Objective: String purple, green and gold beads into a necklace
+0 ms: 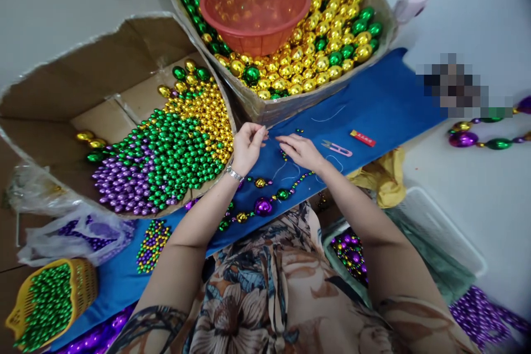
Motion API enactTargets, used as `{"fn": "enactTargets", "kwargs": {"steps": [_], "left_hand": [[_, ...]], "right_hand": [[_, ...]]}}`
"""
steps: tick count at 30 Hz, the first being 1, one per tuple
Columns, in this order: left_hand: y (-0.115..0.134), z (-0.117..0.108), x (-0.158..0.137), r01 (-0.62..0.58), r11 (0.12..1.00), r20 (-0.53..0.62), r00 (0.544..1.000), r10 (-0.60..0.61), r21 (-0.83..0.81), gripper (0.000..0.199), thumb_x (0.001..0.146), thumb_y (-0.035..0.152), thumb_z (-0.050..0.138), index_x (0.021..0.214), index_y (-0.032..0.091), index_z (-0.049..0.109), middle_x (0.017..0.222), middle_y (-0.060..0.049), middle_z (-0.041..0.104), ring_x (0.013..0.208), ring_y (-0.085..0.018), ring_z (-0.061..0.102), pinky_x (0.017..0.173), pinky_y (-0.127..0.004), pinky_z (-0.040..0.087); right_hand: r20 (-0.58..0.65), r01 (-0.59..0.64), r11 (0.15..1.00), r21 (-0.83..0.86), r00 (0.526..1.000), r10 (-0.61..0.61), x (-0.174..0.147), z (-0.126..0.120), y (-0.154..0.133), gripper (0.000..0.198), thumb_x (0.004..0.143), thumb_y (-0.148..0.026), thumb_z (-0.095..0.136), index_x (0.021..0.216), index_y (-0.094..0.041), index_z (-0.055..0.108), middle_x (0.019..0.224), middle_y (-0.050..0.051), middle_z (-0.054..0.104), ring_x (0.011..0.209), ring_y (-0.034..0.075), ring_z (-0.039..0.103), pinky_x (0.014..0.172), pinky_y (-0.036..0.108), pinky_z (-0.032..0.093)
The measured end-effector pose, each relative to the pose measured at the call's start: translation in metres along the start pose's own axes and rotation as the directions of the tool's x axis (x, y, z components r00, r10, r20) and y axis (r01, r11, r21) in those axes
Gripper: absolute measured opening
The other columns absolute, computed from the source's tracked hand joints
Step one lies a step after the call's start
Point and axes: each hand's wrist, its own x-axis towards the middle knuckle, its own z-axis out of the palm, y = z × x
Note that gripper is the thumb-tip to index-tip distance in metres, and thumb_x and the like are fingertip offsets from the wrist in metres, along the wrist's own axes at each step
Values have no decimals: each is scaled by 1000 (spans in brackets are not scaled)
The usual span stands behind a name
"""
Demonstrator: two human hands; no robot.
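My left hand (pixel 249 146) is closed in a pinch beside the smaller box's right edge; what sits between its fingertips is too small to make out. Just to its right, my right hand (pixel 302 150) hovers over the blue cloth (pixel 373 94) with its fingers stretched out and slightly apart. A strand of beads (pixel 283 194) in purple, gold and green runs below my hands, with thin pale thread (pixel 292 168) looping near it. Pink thread snips (pixel 338 147) and a small red packet (pixel 363 138) lie to the right.
One cardboard box (pixel 136 33) holds small purple, green and gold beads. A second box (pixel 327 91) holds larger gold and green beads and a red basket (pixel 255 5). At lower left stands a yellow basket (pixel 85 287) of green beads. Another person (pixel 452 86) is at right.
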Motion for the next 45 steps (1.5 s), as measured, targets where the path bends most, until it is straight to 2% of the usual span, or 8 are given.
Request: {"fn": "enactTargets", "kwargs": {"steps": [9, 14, 20, 24, 27, 35, 40, 45], "left_hand": [[20, 0, 2, -75, 996, -7, 997, 75, -48, 20, 93, 40, 59, 90, 20, 57, 85, -3, 68, 73, -11, 68, 60, -22, 57], [7, 5, -10, -57, 998, -28, 998, 57, 14, 29, 99, 37, 46, 125, 27, 52, 116, -7, 66, 94, -14, 69, 76, -27, 59], [-14, 23, -20, -87, 989, 378, 917, 128, -123, 47, 90, 45, 60, 131, 24, 53, 137, -9, 59, 128, -24, 57, 104, -39, 49], [-20, 31, -13, 29, 979, 583, 807, 95, -200, 54, 87, 58, 60, 121, 16, 60, 108, -10, 72, 102, -22, 69, 92, -36, 54], [-26, 28, -7, 34, 997, 646, 763, 20, -71, 50, 89, 57, 58, 108, 12, 64, 84, -7, 73, 75, -16, 69, 73, -28, 55], [-37, 24, -5, -385, 800, 613, 790, 27, 461, 21, 93, 24, 53, 98, 17, 72, 97, -9, 74, 92, -21, 69, 87, -33, 51], [-37, 35, -18, -176, 971, 436, 895, 90, 162, 32, 93, 37, 56, 115, 18, 69, 120, -11, 70, 109, -21, 66, 96, -35, 51], [-38, 45, -25, 154, 977, 234, 965, -118, -145, 35, 82, 48, 70, 96, 16, 74, 96, -8, 76, 85, -18, 69, 83, -33, 55]], "right_hand": [[36, -30, 998, 60, 999, 27, -4, 3, -4, 40, 101, -41, 36, 107, -17, 67, 93, 6, 73, 87, 16, 67, 81, 25, 47], [-50, -26, 996, 87, 998, 30, -11, -7, -9, 43, 102, -43, 32, 109, -17, 66, 93, 5, 72, 78, 13, 67, 79, 24, 48], [-176, -13, 967, 255, 983, 60, -10, -23, -30, 47, 101, -51, 35, 107, -17, 67, 86, 3, 71, 69, 11, 63, 71, 23, 49], [-282, 30, 948, 317, 957, 64, -10, -41, -37, 42, 99, -51, 41, 102, -18, 68, 89, 4, 70, 70, 11, 62, 68, 23, 49], [-311, 24, 957, 288, 948, 70, -20, -52, -31, 38, 99, -48, 43, 107, -19, 67, 82, 2, 68, 66, 11, 61, 68, 24, 49], [-119, -267, 894, 359, 937, 327, -55, -25, -1, 40, 100, -51, 38, 113, -19, 59, 71, -2, 63, 57, 10, 60, 58, 21, 48], [-122, -257, 932, 254, 948, 295, -51, 2, -7, 32, 101, -41, 38, 103, -19, 61, 83, 3, 67, 63, 11, 61, 71, 25, 50], [-136, -235, 948, 215, 954, 267, -43, 13, -15, 30, 100, -34, 38, 96, -20, 65, 84, 4, 64, 69, 13, 61, 75, 26, 49]]}}
